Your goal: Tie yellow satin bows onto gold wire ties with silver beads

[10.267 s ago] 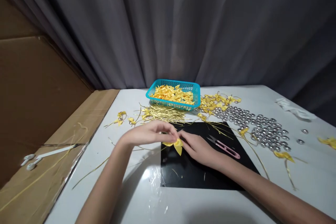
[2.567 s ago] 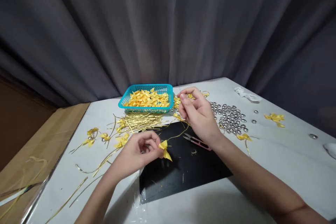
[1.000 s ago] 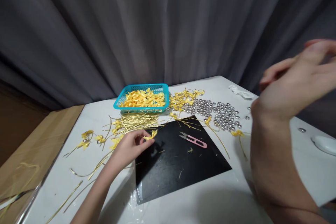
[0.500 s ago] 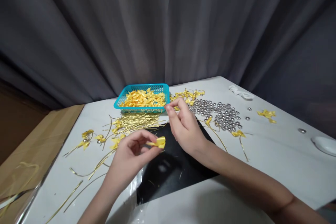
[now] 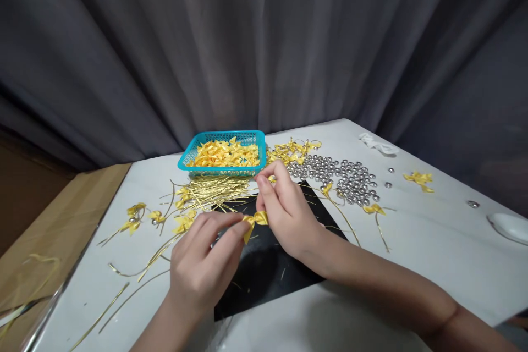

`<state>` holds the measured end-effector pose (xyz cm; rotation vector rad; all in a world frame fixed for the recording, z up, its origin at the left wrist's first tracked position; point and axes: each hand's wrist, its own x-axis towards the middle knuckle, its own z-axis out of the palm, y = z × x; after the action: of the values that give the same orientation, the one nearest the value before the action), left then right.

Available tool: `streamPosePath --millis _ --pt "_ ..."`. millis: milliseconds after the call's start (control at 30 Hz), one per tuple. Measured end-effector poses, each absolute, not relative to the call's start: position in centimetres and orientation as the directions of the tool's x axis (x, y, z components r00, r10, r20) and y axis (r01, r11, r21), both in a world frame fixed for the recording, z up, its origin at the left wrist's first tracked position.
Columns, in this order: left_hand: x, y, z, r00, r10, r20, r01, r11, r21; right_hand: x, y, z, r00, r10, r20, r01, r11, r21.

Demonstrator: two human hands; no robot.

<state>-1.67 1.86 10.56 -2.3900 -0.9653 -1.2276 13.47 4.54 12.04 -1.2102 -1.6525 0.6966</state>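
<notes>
My left hand (image 5: 206, 256) pinches a small yellow ribbon bow (image 5: 256, 219) between thumb and fingertips, above a black mat (image 5: 264, 280). The bow's loops spread toward my right hand (image 5: 286, 214), which is close beside it. Thumb and forefinger of that hand are pressed together; what they hold, if anything, is too small to make out. Behind my hands lies a pile of gold twist ties (image 5: 218, 190). A blue basket (image 5: 180, 166) full of yellow bows stands behind the pile.
Silver beads (image 5: 355, 181) lie heaped right of the basket, near more tied bows (image 5: 292, 149). Loose bows and ties (image 5: 136, 217) are scattered at left. A white dish (image 5: 509, 227) is at the right edge, and cardboard (image 5: 82, 198) lies at left. A grey curtain (image 5: 264, 38) hangs behind.
My left hand has turned, and the bow in it now shows both loops next to my right hand. The right hand has shifted slightly down, its fingers still pinched.
</notes>
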Motion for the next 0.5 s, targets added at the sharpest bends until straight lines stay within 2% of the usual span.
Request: streamPosePath --millis 200,267,333,400,500 --pt "-1.5 1.8 10.4 0.454 0.424 0.784 0.681 -0.733 0.003 13.2 4.3 12.1 -0.074 0.892 0.446 0.512 0.418 -0.751" --pt "-1.4 1.7 10.4 0.460 0.416 0.785 0.678 -0.735 -0.008 13.2 4.4 12.1 -0.069 0.877 0.475 0.499 0.443 -0.745" --pt "-1.3 1.5 10.6 0.443 0.428 0.788 0.664 -0.747 0.033 13.2 4.7 12.0 -0.073 0.880 0.469 0.436 0.452 -0.778" --pt "-1.2 1.4 10.9 0.396 0.521 0.756 0.619 -0.760 0.198 13.3 5.0 12.0 -0.070 0.890 0.451 0.372 0.443 -0.816" --pt "-0.9 1.2 11.5 0.286 0.774 0.564 0.484 -0.625 0.612 13.3 5.0 11.9 -0.049 0.889 0.455 0.339 0.443 -0.830"
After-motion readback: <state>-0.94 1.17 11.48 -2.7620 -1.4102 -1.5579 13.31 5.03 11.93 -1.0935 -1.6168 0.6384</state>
